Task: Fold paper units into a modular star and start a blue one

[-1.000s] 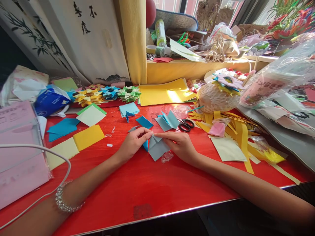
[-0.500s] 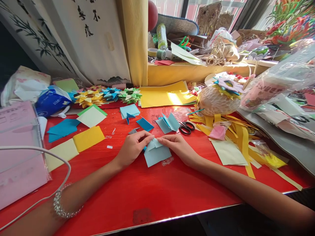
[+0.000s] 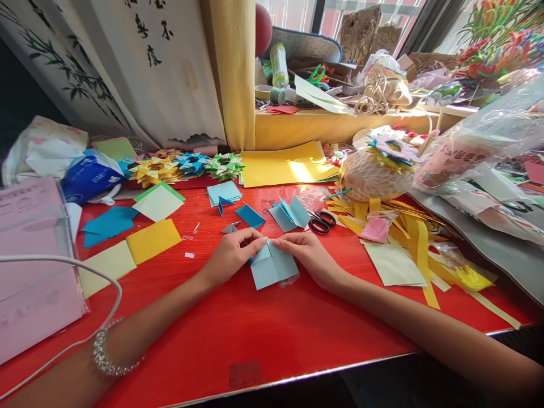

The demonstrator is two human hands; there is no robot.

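Note:
A light-blue sheet of folding paper (image 3: 275, 270) with creases is held above the red table (image 3: 255, 328). My left hand (image 3: 238, 252) pinches its upper left edge between thumb and fingers. On the opposite side, my right hand (image 3: 308, 255) pinches the top right corner. Small flaps at the top lie folded toward the middle. Just beyond my hands are a folded blue piece (image 3: 250, 215), a grey-blue folded piece (image 3: 230, 228) and an opened light-blue folded paper (image 3: 289, 214). Part of something blue shows under my left fingertips, too covered to name.
Black-handled scissors (image 3: 322, 221) lie right of the folded papers. Yellow strips (image 3: 420, 255) and pale sheets (image 3: 395, 263) spread at the right. Paper stars (image 3: 193, 164) line the back. A white cable (image 3: 117, 306) and a pink folder (image 3: 38, 272) occupy the left.
The light-blue paper has shifted slightly right and turned a little. Its top flaps now lie flatter against the sheet. Both hands keep their pinch.

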